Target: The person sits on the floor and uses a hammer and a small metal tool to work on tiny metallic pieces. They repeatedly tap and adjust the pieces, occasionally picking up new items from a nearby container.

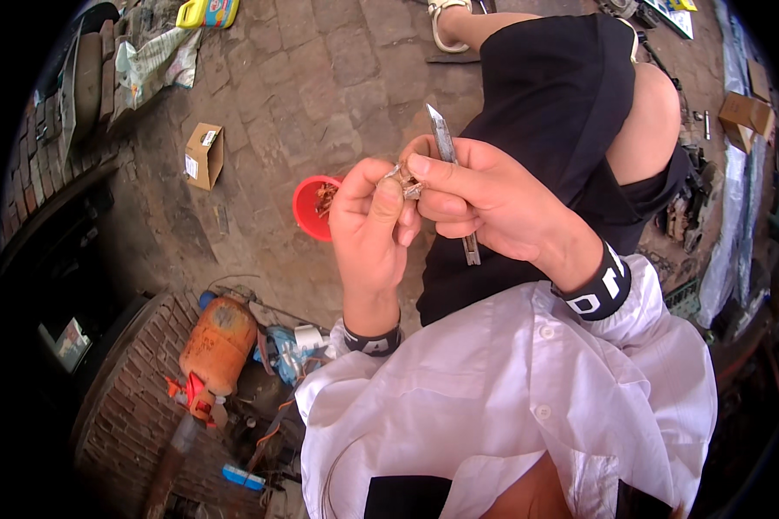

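Observation:
My left hand (369, 221) and my right hand (504, 201) meet in front of my lap, fingertips almost touching. Between them they pinch a small crumpled piece (413, 185), brownish and shiny, partly hidden by the thumbs. A slim grey metal tool, like a utility knife (442, 136), also sits in my right hand, passing behind the thumb and through the curled fingers. Its slanted point faces away from me, and its notched end shows below the hand. Just beyond my left hand stands a red bucket (306, 214) with brownish scraps inside.
A cardboard box (204, 156) lies on the brick floor (277, 86) to the left. Near left is a rusty orange gas cylinder (220, 344). A yellow jug (208, 12) stands at the far left; another box (743, 119) and metal parts lie right.

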A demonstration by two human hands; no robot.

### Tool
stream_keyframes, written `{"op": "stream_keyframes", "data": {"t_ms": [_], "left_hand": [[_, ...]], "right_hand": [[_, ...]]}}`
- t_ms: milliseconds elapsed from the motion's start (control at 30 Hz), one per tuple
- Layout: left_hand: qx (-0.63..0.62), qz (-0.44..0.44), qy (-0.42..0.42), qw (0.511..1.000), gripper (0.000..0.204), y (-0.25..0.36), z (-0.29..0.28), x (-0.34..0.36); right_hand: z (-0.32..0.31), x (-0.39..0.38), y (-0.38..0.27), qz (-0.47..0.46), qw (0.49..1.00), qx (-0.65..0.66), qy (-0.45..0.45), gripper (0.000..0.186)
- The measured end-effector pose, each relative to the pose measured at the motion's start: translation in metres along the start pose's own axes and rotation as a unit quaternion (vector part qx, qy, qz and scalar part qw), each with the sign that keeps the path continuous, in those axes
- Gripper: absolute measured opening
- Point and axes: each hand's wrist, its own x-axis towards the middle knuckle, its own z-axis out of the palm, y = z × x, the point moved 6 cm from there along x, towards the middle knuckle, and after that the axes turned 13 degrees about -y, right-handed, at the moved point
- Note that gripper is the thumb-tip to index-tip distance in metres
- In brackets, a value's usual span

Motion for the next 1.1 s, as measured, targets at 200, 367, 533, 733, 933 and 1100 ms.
{"op": "stream_keyframes", "data": {"t_ms": [200,367,533,733,933,1100], "left_hand": [[0.033,0.031,0.003,0.999,0.018,0.003,-0.001,-0.002],[0.127,0.114,-0.003,0.985,0.020,0.013,0.004,0.004],[0.056,0.127,-0.057,0.989,0.017,0.016,0.003,0.002],[0.191,0.140,0.016,0.971,0.011,0.026,-0.002,-0.003],[0.304,0.152,0.034,0.940,0.009,0.035,0.009,-0.005],[0.340,0.168,0.046,0.924,0.009,0.038,0.012,-0.007]], "right_hand": [[0.001,0.002,-0.001,-0.008,1.000,-0.026,0.008,0.021],[0.013,-0.008,-0.015,-0.108,0.968,-0.201,0.102,0.025],[0.021,-0.026,-0.029,-0.156,0.880,-0.435,0.107,0.028],[0.038,-0.035,-0.035,-0.160,0.670,-0.710,0.142,0.016],[0.040,-0.034,-0.036,-0.221,0.628,-0.722,0.187,0.016],[0.040,-0.032,-0.034,-0.176,0.664,-0.709,0.157,0.020]]}}
